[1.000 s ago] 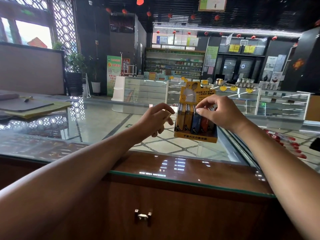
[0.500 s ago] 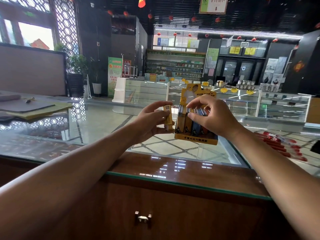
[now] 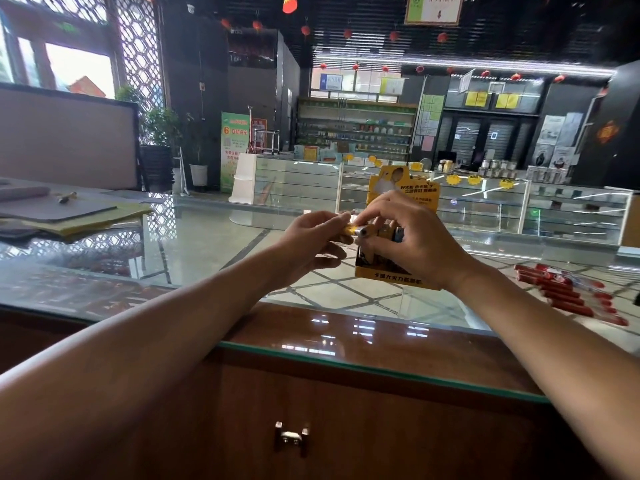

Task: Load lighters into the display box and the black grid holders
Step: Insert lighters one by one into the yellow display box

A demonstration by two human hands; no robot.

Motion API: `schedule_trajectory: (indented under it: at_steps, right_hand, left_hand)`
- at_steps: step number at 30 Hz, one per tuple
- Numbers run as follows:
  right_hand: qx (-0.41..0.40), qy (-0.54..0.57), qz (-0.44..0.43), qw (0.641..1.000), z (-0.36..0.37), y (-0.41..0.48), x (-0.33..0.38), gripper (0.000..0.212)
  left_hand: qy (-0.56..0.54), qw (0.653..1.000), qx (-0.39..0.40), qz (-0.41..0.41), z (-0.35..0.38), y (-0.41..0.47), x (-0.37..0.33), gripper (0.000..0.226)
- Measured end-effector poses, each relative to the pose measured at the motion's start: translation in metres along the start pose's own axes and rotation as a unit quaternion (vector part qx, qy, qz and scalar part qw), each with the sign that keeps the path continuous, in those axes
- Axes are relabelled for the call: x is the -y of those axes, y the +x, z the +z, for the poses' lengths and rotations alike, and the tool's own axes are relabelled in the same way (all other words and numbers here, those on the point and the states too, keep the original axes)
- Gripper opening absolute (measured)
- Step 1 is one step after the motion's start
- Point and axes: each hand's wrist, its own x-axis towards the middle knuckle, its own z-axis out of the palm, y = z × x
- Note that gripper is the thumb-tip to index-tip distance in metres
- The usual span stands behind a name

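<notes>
- Head view: the yellow display box point(image 3: 398, 273) carries black Chinese print on its front strip and header card. The print is too blurred to read.
- The box stands on the glass counter point(image 3: 207, 244), directly behind the right hand point(image 3: 415, 242).
- A yellow lighter point(image 3: 353, 231) lies horizontally between both hands, just above the box's left corner.
- Left hand point(image 3: 311, 242): fingers curled, pinching the lighter's plain end.
- Right hand: fingertips bent together, pinching the metal-capped end.
- Red lighters point(image 3: 568, 292) lie grouped on the glass at right.
</notes>
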Motion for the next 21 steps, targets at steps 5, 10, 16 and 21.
schedule_trajectory:
  at_steps: [5,10,16,21]
  right_hand:
    - [-0.034,0.016,0.011,0.999,-0.002,0.000,-0.002,0.018]
    - [-0.059,0.025,0.039,0.997,-0.004,0.001,-0.009,0.028]
    - [-0.072,0.015,0.059,0.995,-0.008,-0.001,-0.016,0.033]
    - [-0.068,-0.016,0.080,0.994,-0.012,-0.002,-0.024,0.028]
  left_hand:
    - [0.144,0.989,0.005,0.025,0.000,0.002,0.008,0.041]
    - [0.218,0.973,0.035,0.071,-0.002,0.003,0.012,0.028]
    - [0.332,0.929,-0.002,0.162,-0.006,0.015,0.021,0.009]
    - [0.438,0.887,-0.010,0.148,-0.012,0.019,0.029,0.020]
